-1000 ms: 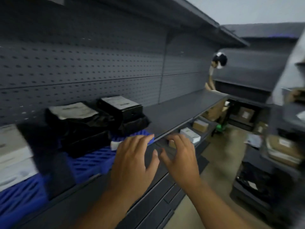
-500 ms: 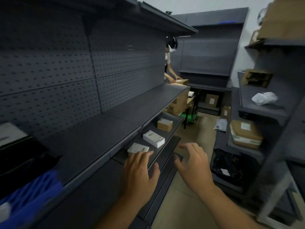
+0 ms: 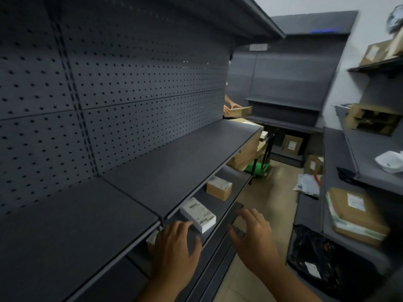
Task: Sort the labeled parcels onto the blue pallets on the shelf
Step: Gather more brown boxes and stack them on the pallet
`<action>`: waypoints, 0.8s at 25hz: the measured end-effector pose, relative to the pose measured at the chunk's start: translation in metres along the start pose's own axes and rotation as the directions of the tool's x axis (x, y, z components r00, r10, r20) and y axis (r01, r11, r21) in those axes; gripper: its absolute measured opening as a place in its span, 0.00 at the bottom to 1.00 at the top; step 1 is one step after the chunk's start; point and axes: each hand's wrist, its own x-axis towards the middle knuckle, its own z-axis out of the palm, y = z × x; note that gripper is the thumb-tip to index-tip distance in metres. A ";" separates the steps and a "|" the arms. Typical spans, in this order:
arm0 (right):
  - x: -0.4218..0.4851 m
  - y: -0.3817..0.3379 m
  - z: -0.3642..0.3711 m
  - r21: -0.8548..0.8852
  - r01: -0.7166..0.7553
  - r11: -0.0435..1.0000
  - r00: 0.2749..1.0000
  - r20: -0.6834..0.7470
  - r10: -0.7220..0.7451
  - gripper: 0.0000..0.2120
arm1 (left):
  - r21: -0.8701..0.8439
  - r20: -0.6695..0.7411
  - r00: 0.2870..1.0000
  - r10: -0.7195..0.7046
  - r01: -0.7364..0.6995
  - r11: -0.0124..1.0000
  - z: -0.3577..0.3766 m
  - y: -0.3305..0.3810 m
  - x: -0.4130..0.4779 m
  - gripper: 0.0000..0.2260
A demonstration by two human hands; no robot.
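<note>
Head view looked along a dark grey shelf [image 3: 174, 162] backed by a pegboard [image 3: 130, 88], its top board bare in the part shown. Below its front edge ran a lower ledge [image 3: 231, 184] carrying three parcels: a white box [image 3: 198, 214] nearest, a brown box [image 3: 219, 187] further along, and a third parcel [image 3: 152, 238] mostly hidden behind the left hand [image 3: 174, 247]. That hand was spread flat, fingers open, holding nothing, just beside the white box. The right hand [image 3: 255, 238] hovered apart from it over the ledge's edge, fingers also splayed and empty.

The aisle floor [image 3: 250, 203] was tan. Stacked cartons [image 3: 246, 153] stood past the shelf's far end, a green crate [image 3: 257, 168] under them. Another person's hands [image 3: 231, 106] held a flat carton [image 3: 241, 111] at the far corner. Right-hand racks [image 3: 340, 162] held a large taped carton [image 3: 355, 214], a white pouch [image 3: 390, 161] and an open carton [image 3: 373, 118]; a black bag [image 3: 316, 256] lay low beneath. Edges of the scene were blurred.
</note>
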 end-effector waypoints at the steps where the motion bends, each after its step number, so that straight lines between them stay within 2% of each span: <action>1: 0.016 0.010 0.009 0.009 -0.004 1.000 1.000 0.026 0.004 0.14 | 0.001 0.015 1.000 -0.020 0.020 1.000 0.009 -0.003 0.013 0.27; 4: 0.062 0.041 0.040 0.044 -0.060 0.997 0.991 0.122 0.054 0.16 | 0.008 0.020 0.996 -0.084 0.084 0.996 0.038 -0.014 0.044 0.23; 6: 0.092 0.058 0.062 0.066 -0.070 0.995 0.983 0.177 0.057 0.16 | 0.075 0.016 0.990 -0.137 0.135 0.988 0.055 -0.017 0.055 0.24; 8: 0.125 0.075 0.087 0.075 -0.044 0.996 0.971 0.237 0.025 0.16 | 0.135 0.041 0.980 -0.194 0.187 0.973 0.076 -0.020 0.068 0.25; 11: 0.178 0.110 0.124 0.136 0.063 0.989 0.934 0.340 -0.107 0.18 | 0.206 -0.003 0.957 -0.290 0.284 0.936 0.109 -0.014 0.097 0.25; 14: 0.238 0.151 0.152 0.141 0.202 0.969 0.854 0.458 -0.244 0.18 | 0.260 -0.092 0.895 -0.437 0.445 0.857 0.140 0.003 0.125 0.19; 16: 0.267 0.176 0.163 0.188 0.229 0.955 0.825 0.484 -0.292 0.16 | 0.257 -0.122 0.836 -0.535 0.547 0.796 0.153 0.022 0.130 0.16; 19: 0.291 0.190 0.168 0.218 0.280 0.935 0.780 0.516 -0.354 0.17 | 0.288 -0.158 0.754 -0.638 0.653 0.700 0.164 0.038 0.134 0.18; 20: 0.297 0.191 0.168 0.227 0.301 0.926 0.774 0.509 -0.376 0.17 | 0.287 -0.184 0.746 -0.640 0.663 0.691 0.167 0.040 0.134 0.19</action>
